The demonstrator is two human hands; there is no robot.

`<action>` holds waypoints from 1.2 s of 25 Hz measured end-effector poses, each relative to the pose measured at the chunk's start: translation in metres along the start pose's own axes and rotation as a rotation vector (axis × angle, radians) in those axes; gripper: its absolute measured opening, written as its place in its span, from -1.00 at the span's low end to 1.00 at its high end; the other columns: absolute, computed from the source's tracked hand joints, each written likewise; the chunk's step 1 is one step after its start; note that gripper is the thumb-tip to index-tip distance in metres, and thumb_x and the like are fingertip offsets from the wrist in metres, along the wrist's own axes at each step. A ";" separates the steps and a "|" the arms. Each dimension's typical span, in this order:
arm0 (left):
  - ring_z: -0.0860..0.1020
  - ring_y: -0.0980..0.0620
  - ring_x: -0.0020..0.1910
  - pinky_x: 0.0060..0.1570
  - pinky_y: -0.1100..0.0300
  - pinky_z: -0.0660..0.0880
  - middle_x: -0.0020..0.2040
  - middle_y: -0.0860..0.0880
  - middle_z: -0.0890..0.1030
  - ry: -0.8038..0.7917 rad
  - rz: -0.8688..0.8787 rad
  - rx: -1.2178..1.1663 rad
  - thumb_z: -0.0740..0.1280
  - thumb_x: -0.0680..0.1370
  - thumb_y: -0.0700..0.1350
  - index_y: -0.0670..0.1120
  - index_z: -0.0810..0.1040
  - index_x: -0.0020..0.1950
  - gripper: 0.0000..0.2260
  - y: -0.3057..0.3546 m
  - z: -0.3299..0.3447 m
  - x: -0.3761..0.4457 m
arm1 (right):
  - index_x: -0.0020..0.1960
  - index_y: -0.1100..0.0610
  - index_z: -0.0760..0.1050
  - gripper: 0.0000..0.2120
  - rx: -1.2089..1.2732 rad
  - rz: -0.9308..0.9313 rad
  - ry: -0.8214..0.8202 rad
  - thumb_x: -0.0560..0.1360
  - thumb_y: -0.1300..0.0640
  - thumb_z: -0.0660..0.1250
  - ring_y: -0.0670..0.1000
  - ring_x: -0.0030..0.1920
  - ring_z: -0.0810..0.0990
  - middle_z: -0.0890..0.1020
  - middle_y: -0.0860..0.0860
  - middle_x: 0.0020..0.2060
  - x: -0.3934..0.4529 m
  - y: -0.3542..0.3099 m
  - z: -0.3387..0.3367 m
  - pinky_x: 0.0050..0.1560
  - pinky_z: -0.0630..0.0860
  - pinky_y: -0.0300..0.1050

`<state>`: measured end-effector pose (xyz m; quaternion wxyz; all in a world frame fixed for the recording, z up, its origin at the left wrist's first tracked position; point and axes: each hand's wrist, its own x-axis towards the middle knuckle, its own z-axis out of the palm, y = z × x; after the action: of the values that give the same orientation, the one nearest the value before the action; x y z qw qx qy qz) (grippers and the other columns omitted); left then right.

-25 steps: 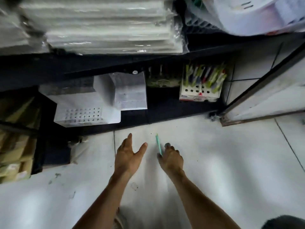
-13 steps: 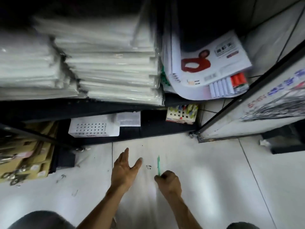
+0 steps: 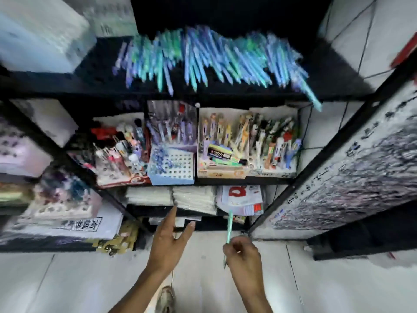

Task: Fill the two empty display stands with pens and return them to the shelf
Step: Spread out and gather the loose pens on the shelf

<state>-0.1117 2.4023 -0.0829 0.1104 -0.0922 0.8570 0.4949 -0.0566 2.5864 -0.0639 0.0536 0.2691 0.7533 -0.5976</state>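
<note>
We see the left hand (image 3: 168, 241) raised with fingers spread, holding nothing, the right hand (image 3: 242, 253) curled around a green pen (image 3: 229, 229) pointing up.

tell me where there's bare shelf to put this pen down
Bare black shelf top lies between the pale box and the heap of blue-green pens. The tier below, around the light blue holed stand, is packed.

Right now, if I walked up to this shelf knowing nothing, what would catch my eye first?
Probably the long heap of blue and green pens spread loose across the dark upper shelf. Below it, crowded display boxes of novelty pens fill the middle shelf, beside a pale blue stand with many empty holes. In front, the right hand pinches one green pen, while the left hand reaches out open.
</note>
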 end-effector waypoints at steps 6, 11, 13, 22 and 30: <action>0.17 0.31 0.45 0.40 0.23 0.17 0.49 0.30 0.18 0.189 0.357 -0.022 0.29 0.50 0.24 0.23 0.16 0.56 -0.35 0.164 -0.108 -0.034 | -0.22 0.16 0.51 -0.84 -0.006 -0.307 -0.006 0.45 0.37 0.38 -0.15 -0.45 0.45 0.57 -0.03 -0.44 -0.045 -0.180 -0.043 -0.39 0.39 -0.36; 0.14 0.23 0.49 0.46 0.12 0.15 0.51 0.24 0.20 0.257 0.526 0.005 0.33 0.56 0.14 0.18 0.15 0.58 -0.37 0.255 -0.183 0.004 | -0.17 0.03 0.52 -0.93 -0.279 -0.550 0.096 0.46 0.13 0.40 -0.14 -0.34 0.52 0.59 -0.09 -0.36 -0.020 -0.309 -0.046 -0.29 0.43 -0.17; 0.16 0.14 0.52 0.45 0.12 0.15 0.53 0.17 0.23 0.268 0.537 0.043 0.33 0.58 0.11 0.13 0.17 0.59 -0.38 0.276 -0.210 0.036 | -0.16 0.01 0.53 -0.92 -0.479 -0.576 0.185 0.47 0.04 0.39 -0.09 -0.31 0.55 0.60 -0.09 -0.34 0.007 -0.351 -0.038 -0.30 0.43 -0.14; 0.13 -0.17 0.57 0.51 -0.06 0.14 0.61 -0.13 0.13 0.156 0.310 0.409 0.15 0.46 0.49 0.03 0.10 0.62 -0.14 0.282 -0.228 0.177 | -0.02 0.11 0.58 -0.69 -0.948 -0.557 0.300 0.55 -0.14 0.31 0.11 -0.12 0.63 0.65 0.04 -0.20 0.111 -0.397 -0.008 -0.25 0.44 -0.11; -0.04 -0.15 0.60 0.53 -0.20 -0.11 0.64 -0.03 -0.07 0.150 0.175 0.570 -0.11 0.20 0.70 0.24 -0.10 0.60 0.05 0.286 -0.199 0.191 | 0.58 -0.26 -0.04 -0.10 -0.822 -0.315 0.152 0.36 -0.55 0.18 0.15 0.60 -0.10 -0.07 -0.05 0.62 0.192 -0.362 -0.113 0.54 -0.09 0.25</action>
<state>-0.3905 2.3615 0.1967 0.0253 -0.0196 0.9718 0.2338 -0.3625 2.7056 0.2058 0.0089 0.1505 0.9619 -0.2279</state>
